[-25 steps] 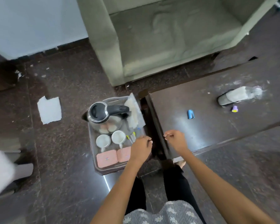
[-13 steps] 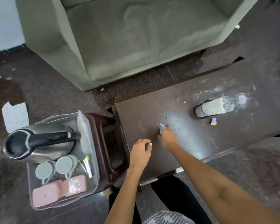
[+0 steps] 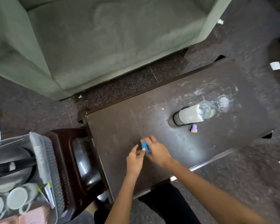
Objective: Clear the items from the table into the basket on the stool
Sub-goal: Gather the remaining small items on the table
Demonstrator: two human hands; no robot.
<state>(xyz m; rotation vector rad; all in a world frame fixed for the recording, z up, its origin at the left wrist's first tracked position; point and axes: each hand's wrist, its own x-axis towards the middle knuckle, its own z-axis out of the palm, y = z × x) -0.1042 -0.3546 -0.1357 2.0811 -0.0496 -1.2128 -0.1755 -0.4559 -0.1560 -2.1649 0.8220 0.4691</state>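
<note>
A small blue item [image 3: 145, 146] is just above the dark table [image 3: 119, 126], near its left end. My right hand [image 3: 158, 152] grips it from the right, and my left hand [image 3: 135, 159] meets it from the left with a fingertip pinching its edge. Further right on the table a clear bottle [image 3: 189, 116] with a black cap lies on its side, with a small purple piece [image 3: 194, 128] beside it. The grey perforated basket [image 3: 45, 159] stands on the brown stool [image 3: 66, 151] at the far left, holding a steel kettle [image 3: 9, 165], white cups [image 3: 17, 198] and other items.
A grey-green sofa [image 3: 103, 38] fills the space behind the table. Paper scraps [image 3: 275, 65] lie on the dark speckled floor. My legs are against the table's near edge. White smears mark the tabletop around the bottle.
The view has swung right, pushing the basket to the left edge. My right hand has taken the blue item off the table, and my left hand has come across to meet it.
</note>
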